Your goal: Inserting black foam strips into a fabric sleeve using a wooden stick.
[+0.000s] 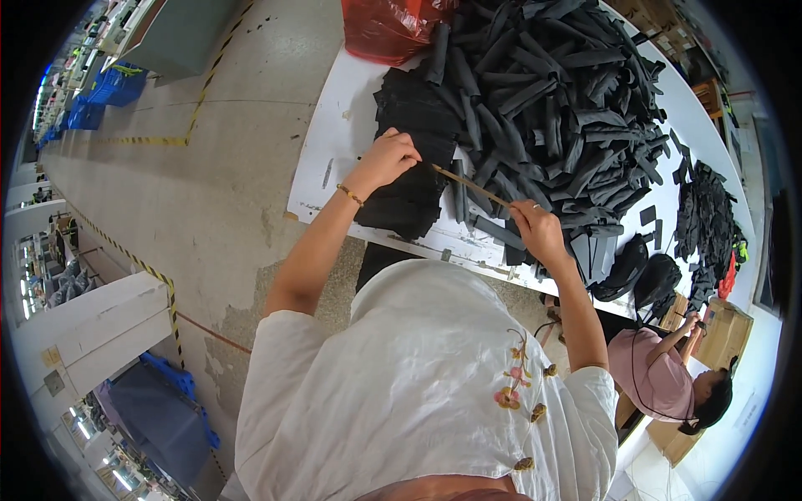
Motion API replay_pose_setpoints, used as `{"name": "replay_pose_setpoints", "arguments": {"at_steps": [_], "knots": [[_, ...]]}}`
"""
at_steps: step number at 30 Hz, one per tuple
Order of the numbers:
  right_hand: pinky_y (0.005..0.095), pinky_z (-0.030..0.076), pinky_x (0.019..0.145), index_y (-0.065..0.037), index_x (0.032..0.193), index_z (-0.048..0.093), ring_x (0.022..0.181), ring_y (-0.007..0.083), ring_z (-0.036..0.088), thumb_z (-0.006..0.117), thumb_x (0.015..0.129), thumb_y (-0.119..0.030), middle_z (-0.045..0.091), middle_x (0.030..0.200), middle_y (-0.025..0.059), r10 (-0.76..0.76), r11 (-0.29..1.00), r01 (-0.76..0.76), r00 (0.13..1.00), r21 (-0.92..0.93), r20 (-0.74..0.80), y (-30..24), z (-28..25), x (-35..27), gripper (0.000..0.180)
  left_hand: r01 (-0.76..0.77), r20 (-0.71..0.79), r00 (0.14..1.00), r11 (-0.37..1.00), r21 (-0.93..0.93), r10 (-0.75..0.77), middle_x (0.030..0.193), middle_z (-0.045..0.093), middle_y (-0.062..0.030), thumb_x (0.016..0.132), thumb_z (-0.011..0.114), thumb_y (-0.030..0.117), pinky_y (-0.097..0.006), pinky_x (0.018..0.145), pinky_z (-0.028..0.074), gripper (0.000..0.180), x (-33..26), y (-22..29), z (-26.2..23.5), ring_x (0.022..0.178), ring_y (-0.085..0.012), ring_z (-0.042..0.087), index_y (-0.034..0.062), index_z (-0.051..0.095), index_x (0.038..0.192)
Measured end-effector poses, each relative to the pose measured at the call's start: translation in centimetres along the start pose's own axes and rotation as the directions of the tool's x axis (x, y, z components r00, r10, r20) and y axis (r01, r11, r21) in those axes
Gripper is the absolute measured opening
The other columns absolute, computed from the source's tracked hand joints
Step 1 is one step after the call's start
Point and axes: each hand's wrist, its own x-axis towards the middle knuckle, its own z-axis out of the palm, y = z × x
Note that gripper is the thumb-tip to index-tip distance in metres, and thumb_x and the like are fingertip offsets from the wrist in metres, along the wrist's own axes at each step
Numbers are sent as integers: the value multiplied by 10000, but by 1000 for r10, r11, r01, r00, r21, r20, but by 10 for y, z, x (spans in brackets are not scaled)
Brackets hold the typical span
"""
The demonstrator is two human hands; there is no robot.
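Slim tan strip (472, 184) drawn straight between left hand (391, 160) and right hand (540, 231)

Held above the near side of a white table (320, 159), slanting from over a stack of flat black cloth (411, 113) toward the front of a heap of dark rolled pieces (543, 104). At one end, pinched in the closed left hand; at the other, gripped in the curled right hand. Neither grasp released; exact fingertip placement too small to tell.

Probably very light, and likely pliable given such narrowness, though impossible to tell whether stiff by nature or merely pulled taut. Likely not fragile; perhaps slightly smooth, so best taken in a firm pinch close to each end, with the middle left free.

Below the left hand, matte black layers, soft-looking, with uneven, ragged edges. Beside these, charcoal tubes and folded strips, piled crisscross, some with open ends showing, apparently soft enough to flatten under pressure. At the far edge, a red plastic bag (388, 32), thin, glossy and crinkled. Underneath, a pale, hard tabletop, scuffed and worn along the near edge. Around the left wrist, a beaded bracelet (351, 195), small and rounded in its parts
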Motion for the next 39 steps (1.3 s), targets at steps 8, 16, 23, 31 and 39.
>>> {"name": "replay_pose_setpoints", "arguments": {"at_steps": [8, 16, 23, 31, 39], "knots": [[383, 508, 591, -21, 935, 644, 682, 336, 635, 600, 888, -122, 648, 801, 142, -11, 1000, 11, 1000, 0, -16, 1, -1, -6, 120, 12, -4, 1000, 1000, 7, -12, 860, 587, -60, 796, 663, 105, -336, 848, 439, 88, 0, -6, 1, 892, -244, 521, 47, 698, 851], [394, 504, 592, -33, 932, 644, 684, 340, 628, 606, 879, -118, 646, 788, 143, -39, 999, 39, 999, -11, 11, -5, 9, 4, 107, -59, -23, 998, 998, 0, 59, 830, 604, -64, 762, 661, 82, -335, 827, 453, 67, 9, 5, 8, 859, -254, 527, 57, 707, 805], [391, 504, 588, -29, 927, 642, 679, 335, 630, 605, 880, -118, 642, 794, 144, 13, 1000, -13, 1000, -10, -13, 1, -14, -6, 107, 7, 13, 1000, 1000, 16, -7, 862, 589, -50, 782, 675, 103, -327, 837, 441, 81, 1, 0, -2, 890, -242, 520, 48, 693, 839], [387, 514, 613, -24, 969, 638, 716, 339, 638, 602, 881, -119, 656, 858, 154, -43, 999, 44, 999, -21, 28, 10, 4, -8, 134, -37, 25, 999, 999, 3, 37, 879, 601, -51, 786, 665, 116, -338, 836, 451, 101, 6, 13, 3, 903, -245, 527, 64, 705, 863], [347, 486, 643, 1, 1037, 611, 713, 275, 636, 576, 871, -63, 646, 808, 171, 139, 881, -158, 987, 445, 75, -17, 82, 17, 181, -107, -381, 918, 994, 28, 109, 1022, 577, -55, 727, 714, 144, -381, 916, 404, 234, 6, 98, 10, 1051, -241, 493, 110, 677, 955]]}}
